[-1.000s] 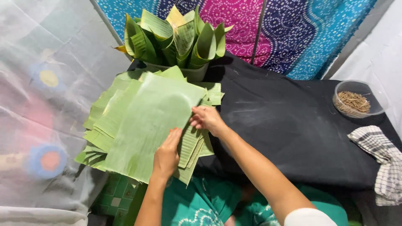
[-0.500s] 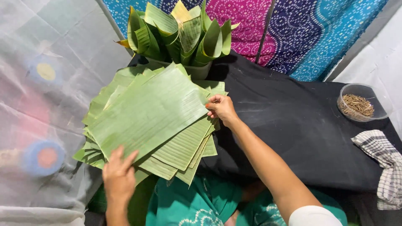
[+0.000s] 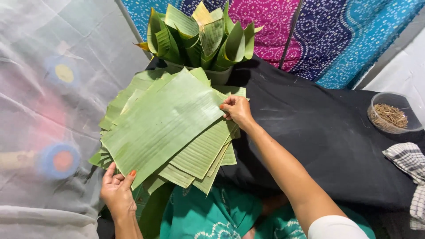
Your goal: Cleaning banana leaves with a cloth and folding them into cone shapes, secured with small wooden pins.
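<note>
A clear round plastic tub (image 3: 394, 118) of dry brown slivers sits at the far right edge of the black cloth-covered table (image 3: 318, 132), with a black-and-white checked cloth (image 3: 409, 163) just below it. No label or sign can be made out on the tub. At the back edge a pale container (image 3: 219, 75) holds upright rolled banana leaf pieces (image 3: 199, 35), green with one yellowish tip, in front of a hanging cloth (image 3: 310, 31) dotted in blue, pink and purple. The top banana leaf sheet (image 3: 164, 121) is a large, roughly rectangular cut piece, pale green with fine parallel ribs, lying tilted on a fanned stack of similar leaf sheets (image 3: 199, 155) at the left end of the table, partly over its edge. The right hand (image 3: 237, 110) pinches the sheet's far right corner, fingers closed on the edge. The left hand (image 3: 117, 192) sits under the near left corner, fingers loosely curled against the underside, thumb up beside the edge. To the left hangs a translucent white sheet (image 3: 53, 88) with blurred coloured spots.
</note>
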